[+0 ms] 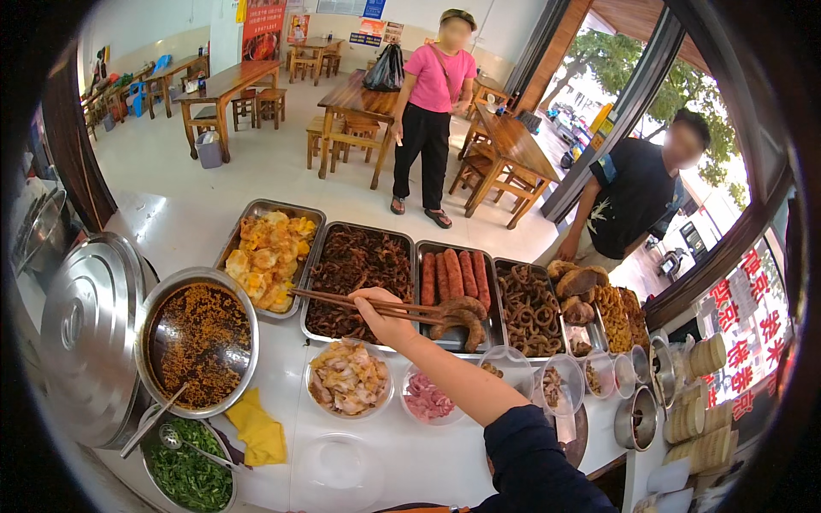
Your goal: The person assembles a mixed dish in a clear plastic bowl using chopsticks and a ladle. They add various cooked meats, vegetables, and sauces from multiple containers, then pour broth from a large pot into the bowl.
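within the right hand [383, 318] — chopsticks [327, 297] jut sideways

wooden chopsticks [325, 297], glossy metal lid [90, 321], matt cloth [260, 432].

Two chopsticks [325, 297] and perhaps five red sausages [454, 275] show.

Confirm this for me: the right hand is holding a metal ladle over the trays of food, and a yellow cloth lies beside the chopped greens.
Not quite: the head view shows the right hand holding long brown chopsticks, not a metal ladle, over the trays of food. The yellow cloth does lie beside the chopped greens.
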`<action>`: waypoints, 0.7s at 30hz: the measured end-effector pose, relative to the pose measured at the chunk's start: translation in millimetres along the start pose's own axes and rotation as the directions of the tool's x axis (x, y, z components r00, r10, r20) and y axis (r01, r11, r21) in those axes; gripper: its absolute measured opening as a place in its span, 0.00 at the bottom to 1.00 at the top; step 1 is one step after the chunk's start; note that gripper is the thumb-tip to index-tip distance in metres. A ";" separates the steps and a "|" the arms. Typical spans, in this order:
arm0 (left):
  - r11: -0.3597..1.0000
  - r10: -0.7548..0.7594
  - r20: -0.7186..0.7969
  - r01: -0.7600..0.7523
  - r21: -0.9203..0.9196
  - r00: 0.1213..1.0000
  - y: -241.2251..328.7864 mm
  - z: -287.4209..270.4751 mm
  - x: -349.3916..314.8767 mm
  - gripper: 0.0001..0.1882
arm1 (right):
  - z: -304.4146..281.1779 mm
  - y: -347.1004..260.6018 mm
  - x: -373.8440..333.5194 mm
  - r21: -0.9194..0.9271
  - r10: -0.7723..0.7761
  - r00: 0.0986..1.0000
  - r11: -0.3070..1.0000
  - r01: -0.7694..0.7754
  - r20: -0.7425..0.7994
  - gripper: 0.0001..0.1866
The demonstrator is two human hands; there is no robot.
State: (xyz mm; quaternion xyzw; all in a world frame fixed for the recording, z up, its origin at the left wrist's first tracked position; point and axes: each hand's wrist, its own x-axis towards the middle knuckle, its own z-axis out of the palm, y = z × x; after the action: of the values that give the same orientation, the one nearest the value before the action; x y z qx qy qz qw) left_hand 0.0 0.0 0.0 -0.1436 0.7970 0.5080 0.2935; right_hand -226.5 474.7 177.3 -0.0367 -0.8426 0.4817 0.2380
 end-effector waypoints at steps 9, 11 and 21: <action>0.974 0.100 -0.014 -0.095 0.205 0.995 -9.7 -0.8 4.0 0.21 | -1.6 2.8 -3.4 -0.009 -0.028 0.999 1.000 0.027 -0.041 0.10; 0.977 0.093 0.000 -0.091 0.192 0.996 -13.7 -1.9 5.2 0.22 | -1.7 1.1 -2.6 0.003 -0.031 0.999 1.000 0.031 -0.033 0.10; 0.815 0.440 0.092 -0.441 0.375 0.893 -25.9 -1.5 9.3 0.21 | -0.8 1.4 1.5 -0.014 0.042 0.997 0.999 -0.043 -0.071 0.10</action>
State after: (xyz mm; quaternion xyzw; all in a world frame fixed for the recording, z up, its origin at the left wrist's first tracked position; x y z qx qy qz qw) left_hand 5.8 -12.1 -24.0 0.1056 0.8925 0.3949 0.1909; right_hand -227.6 476.5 177.0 -0.0734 -0.8362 0.4787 0.2573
